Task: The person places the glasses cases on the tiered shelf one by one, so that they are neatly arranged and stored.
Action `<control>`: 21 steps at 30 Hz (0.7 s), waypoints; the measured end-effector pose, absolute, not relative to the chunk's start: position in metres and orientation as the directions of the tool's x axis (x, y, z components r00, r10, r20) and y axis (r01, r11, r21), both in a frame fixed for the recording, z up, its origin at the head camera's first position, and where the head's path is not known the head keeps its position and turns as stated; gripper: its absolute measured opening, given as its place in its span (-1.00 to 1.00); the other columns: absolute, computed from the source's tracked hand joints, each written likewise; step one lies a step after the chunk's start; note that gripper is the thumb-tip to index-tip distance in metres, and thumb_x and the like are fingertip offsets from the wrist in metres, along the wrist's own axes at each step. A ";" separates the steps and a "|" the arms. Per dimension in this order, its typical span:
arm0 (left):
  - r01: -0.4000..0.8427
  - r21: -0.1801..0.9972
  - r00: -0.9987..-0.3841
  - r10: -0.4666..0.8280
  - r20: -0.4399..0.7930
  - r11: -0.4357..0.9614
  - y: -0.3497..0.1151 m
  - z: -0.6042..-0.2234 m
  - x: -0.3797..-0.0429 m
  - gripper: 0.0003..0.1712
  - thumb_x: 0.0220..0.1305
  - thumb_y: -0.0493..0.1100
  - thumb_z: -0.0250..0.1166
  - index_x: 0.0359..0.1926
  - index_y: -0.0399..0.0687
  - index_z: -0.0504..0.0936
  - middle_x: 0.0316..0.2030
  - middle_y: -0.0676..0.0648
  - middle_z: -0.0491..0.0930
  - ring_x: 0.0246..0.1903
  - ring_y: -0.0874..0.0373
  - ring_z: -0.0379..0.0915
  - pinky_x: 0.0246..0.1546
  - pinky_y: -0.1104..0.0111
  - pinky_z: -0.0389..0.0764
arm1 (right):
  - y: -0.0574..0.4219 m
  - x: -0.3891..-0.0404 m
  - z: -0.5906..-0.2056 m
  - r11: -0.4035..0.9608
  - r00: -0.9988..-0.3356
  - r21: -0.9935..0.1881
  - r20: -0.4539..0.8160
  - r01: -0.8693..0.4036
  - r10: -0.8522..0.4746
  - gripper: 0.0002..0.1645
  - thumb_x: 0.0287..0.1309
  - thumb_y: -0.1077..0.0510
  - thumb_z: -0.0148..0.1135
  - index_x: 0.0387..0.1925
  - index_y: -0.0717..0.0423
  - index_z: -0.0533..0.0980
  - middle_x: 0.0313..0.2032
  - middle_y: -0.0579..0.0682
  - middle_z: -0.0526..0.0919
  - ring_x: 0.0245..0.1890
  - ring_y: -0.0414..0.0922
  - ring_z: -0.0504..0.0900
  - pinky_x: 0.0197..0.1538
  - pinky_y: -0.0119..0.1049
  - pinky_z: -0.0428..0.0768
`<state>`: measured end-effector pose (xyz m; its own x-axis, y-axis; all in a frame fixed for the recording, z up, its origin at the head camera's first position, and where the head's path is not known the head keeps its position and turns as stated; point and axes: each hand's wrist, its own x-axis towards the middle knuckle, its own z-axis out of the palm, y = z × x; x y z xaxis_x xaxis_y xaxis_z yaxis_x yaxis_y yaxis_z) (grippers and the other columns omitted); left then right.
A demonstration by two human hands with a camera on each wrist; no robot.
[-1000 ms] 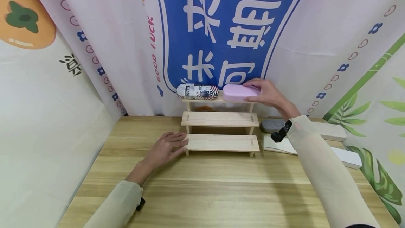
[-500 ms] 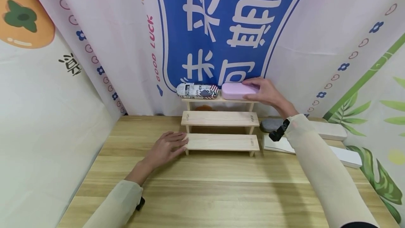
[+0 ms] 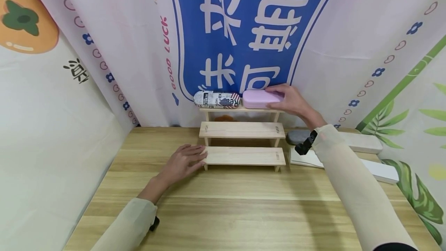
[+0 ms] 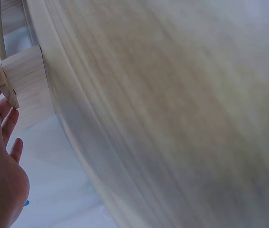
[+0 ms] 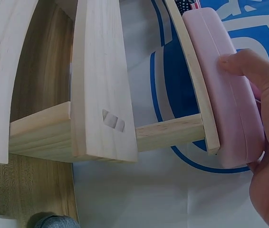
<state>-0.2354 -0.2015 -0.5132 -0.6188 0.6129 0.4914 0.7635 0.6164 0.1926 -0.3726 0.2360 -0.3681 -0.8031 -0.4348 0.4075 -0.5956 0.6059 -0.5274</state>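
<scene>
A pink glasses case (image 3: 260, 99) lies lengthwise on the top board of a three-tier wooden display stand (image 3: 244, 130). My right hand (image 3: 292, 100) grips its right end, with the thumb (image 5: 236, 62) on the near side and the other fingers mostly hidden behind. To its left on the same board lies a newspaper-print glasses case (image 3: 216, 100) with a flag pattern. My left hand (image 3: 182, 162) holds the left end of the stand's lowest board, and in the left wrist view its fingertips (image 4: 12, 116) meet the board's end.
Right of the stand, a grey case (image 3: 297, 137) and white boxes (image 3: 383, 173) lie on the wooden table (image 3: 226, 212), partly behind my right forearm. A printed curtain (image 3: 331, 30) hangs right behind the top board.
My right hand has shifted the pink glasses case slightly left, closer to the patterned case. The left hand keeps its place at the lowest board.
</scene>
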 end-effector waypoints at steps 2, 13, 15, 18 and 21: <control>0.763 0.196 -0.620 0.612 0.491 0.616 -0.202 -0.513 -0.235 -0.58 0.34 -0.08 0.49 0.16 -0.12 0.77 0.23 -0.19 0.68 0.23 -0.11 0.65 0.31 -0.22 0.52 | 0.235 -0.373 -0.369 0.599 -0.798 -0.527 0.418 -0.603 -0.435 -0.30 -0.03 0.17 0.66 0.19 0.29 0.67 0.16 0.30 0.72 0.16 0.24 0.61 0.25 0.11 0.50; 0.754 0.206 -0.632 0.603 0.487 0.624 -0.201 -0.513 -0.234 -0.58 0.35 -0.07 0.49 0.17 -0.12 0.76 0.24 -0.20 0.67 0.24 -0.11 0.64 0.35 -0.19 0.49 | 0.241 -0.366 -0.366 0.603 -0.749 -0.454 0.487 -0.657 -0.449 -0.27 -0.07 0.09 0.71 0.16 0.28 0.68 0.16 0.23 0.74 0.21 0.24 0.58 0.33 0.17 0.40; 0.753 0.206 -0.633 0.602 0.486 0.625 -0.201 -0.513 -0.234 -0.57 0.35 -0.07 0.49 0.17 -0.12 0.76 0.24 -0.20 0.67 0.24 -0.11 0.64 0.35 -0.19 0.49 | 0.243 -0.363 -0.365 0.610 -0.749 -0.447 0.488 -0.655 -0.447 -0.25 -0.07 0.07 0.71 0.17 0.27 0.68 0.16 0.22 0.74 0.22 0.23 0.57 0.34 0.19 0.39; 0.754 0.206 -0.632 0.602 0.488 0.624 -0.201 -0.513 -0.234 -0.57 0.34 -0.08 0.49 0.17 -0.13 0.76 0.24 -0.20 0.67 0.24 -0.12 0.64 0.34 -0.19 0.49 | 0.247 -0.360 -0.363 0.618 -0.738 -0.421 0.499 -0.664 -0.454 -0.23 -0.06 0.05 0.70 0.20 0.27 0.66 0.15 0.22 0.74 0.21 0.24 0.58 0.34 0.22 0.40; 0.754 0.205 -0.631 0.603 0.488 0.624 -0.200 -0.513 -0.234 -0.58 0.34 -0.08 0.49 0.16 -0.13 0.76 0.24 -0.21 0.67 0.24 -0.12 0.64 0.34 -0.20 0.50 | 0.251 -0.356 -0.362 0.626 -0.716 -0.376 0.517 -0.683 -0.470 -0.24 -0.04 0.04 0.68 0.19 0.28 0.66 0.15 0.23 0.75 0.19 0.24 0.60 0.32 0.24 0.43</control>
